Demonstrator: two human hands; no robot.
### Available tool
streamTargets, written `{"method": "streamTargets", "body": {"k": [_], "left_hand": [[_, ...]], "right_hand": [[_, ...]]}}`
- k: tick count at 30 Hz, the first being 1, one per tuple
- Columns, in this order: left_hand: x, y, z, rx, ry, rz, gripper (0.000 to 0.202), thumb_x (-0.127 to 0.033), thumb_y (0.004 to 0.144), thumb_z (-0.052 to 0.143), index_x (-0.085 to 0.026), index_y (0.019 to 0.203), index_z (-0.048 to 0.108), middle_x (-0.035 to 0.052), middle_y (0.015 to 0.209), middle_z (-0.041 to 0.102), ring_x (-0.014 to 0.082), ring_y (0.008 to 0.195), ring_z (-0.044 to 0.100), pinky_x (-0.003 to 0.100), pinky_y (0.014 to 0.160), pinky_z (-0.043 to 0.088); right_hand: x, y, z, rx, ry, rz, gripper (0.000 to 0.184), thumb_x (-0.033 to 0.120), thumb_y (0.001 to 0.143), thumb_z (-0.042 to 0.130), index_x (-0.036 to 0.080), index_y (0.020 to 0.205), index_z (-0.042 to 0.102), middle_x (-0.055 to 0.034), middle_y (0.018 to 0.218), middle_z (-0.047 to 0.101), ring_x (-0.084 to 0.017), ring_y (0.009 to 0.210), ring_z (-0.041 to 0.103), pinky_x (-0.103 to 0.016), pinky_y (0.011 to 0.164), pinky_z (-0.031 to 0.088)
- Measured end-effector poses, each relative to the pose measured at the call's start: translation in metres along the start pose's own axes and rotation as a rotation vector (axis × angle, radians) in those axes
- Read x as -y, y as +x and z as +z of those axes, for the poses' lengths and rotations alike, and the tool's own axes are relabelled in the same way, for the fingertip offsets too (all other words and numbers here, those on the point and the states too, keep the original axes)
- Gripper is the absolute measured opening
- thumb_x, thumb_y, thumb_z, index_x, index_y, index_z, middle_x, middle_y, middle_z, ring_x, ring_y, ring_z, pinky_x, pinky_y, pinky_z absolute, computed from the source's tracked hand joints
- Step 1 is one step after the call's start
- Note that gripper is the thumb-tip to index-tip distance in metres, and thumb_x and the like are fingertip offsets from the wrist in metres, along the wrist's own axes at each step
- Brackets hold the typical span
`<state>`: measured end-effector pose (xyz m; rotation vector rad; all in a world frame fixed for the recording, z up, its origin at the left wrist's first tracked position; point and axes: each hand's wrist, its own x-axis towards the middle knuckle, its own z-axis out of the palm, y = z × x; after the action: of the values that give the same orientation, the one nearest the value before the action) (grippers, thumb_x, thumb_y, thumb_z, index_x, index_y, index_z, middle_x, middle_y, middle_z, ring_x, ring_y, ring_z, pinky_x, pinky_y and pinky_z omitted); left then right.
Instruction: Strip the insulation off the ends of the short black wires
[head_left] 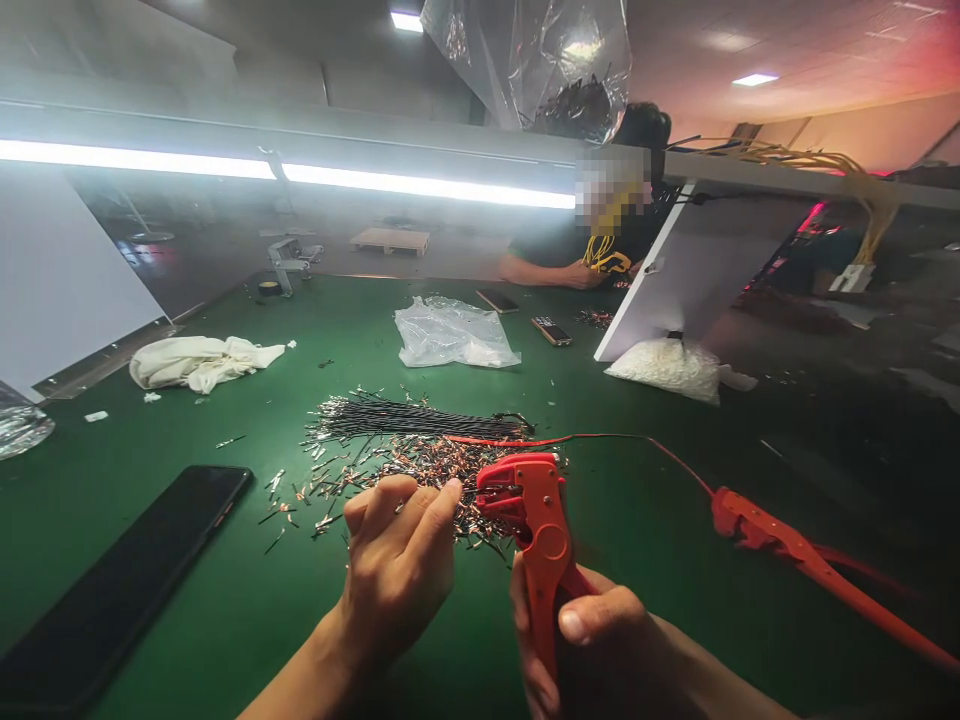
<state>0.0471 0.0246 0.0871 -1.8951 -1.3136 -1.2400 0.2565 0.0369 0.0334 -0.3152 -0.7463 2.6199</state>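
Wire (469,491) pinched in the left hand's (397,565) closed fingertips, its end at the red stripper's (541,530) head above the green table (660,560); right hand (592,640) wrapped shut round the handles; stripping seems in hand; squeezing calls for holding steady.

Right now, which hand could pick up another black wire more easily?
Probably the left hand: it is nearer the black wires, with its fingers only pinched together. The right hand is wrapped around the red tool, farther from them.
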Motion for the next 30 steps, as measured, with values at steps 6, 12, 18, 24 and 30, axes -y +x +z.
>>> {"method": "streamTargets", "body": {"k": [6,12,18,24,30], "left_hand": [[-0.004,-0.003,-0.002,0.024,-0.042,0.028,0.030,0.005,0.082,0.054,-0.016,0.103,0.062,-0.0022,0.065,0.067,0.0170,0.073,0.053,0.031,0.072,0.032],[-0.003,-0.002,-0.003,0.023,-0.052,0.037,0.027,0.004,0.084,0.054,-0.017,0.099,0.063,-0.0029,0.066,0.069,0.0170,0.074,0.051,0.031,0.073,0.031],[-0.005,-0.002,-0.003,0.012,-0.058,0.051,0.025,0.006,0.083,0.055,-0.014,0.097,0.063,-0.0015,0.065,0.068,0.0167,0.075,0.051,0.030,0.073,0.031],[-0.006,-0.007,-0.001,0.028,-0.085,0.037,0.028,0.006,0.083,0.055,-0.013,0.101,0.064,-0.0006,0.065,0.068,0.0173,0.078,0.053,0.030,0.074,0.030],[-0.006,-0.007,0.000,0.080,-0.082,0.024,0.029,0.005,0.084,0.056,-0.013,0.105,0.062,-0.0009,0.063,0.063,0.0172,0.077,0.052,0.030,0.075,0.031]], "right_hand": [[0.001,0.002,0.004,0.043,-0.013,-0.032,0.029,0.033,0.075,0.059,0.010,0.092,0.060,-0.0090,0.063,0.066,-0.018,0.055,0.062,-0.031,0.060,0.050],[0.003,0.001,0.011,0.036,-0.052,-0.060,0.027,0.034,0.077,0.058,0.009,0.087,0.061,-0.0053,0.059,0.061,-0.013,0.048,0.054,-0.024,0.052,0.046],[-0.001,-0.003,0.004,-0.003,-0.085,-0.083,0.026,0.035,0.077,0.060,0.011,0.086,0.060,-0.0012,0.053,0.055,-0.010,0.043,0.048,-0.021,0.046,0.045],[0.002,-0.003,0.008,-0.018,-0.102,-0.107,0.025,0.037,0.078,0.061,0.012,0.082,0.059,0.0026,0.049,0.051,-0.007,0.037,0.043,-0.018,0.041,0.045],[-0.007,-0.005,0.000,-0.110,-0.073,-0.177,0.027,0.040,0.078,0.064,0.015,0.081,0.056,0.0059,0.052,0.044,-0.006,0.036,0.036,-0.016,0.036,0.036]]}}
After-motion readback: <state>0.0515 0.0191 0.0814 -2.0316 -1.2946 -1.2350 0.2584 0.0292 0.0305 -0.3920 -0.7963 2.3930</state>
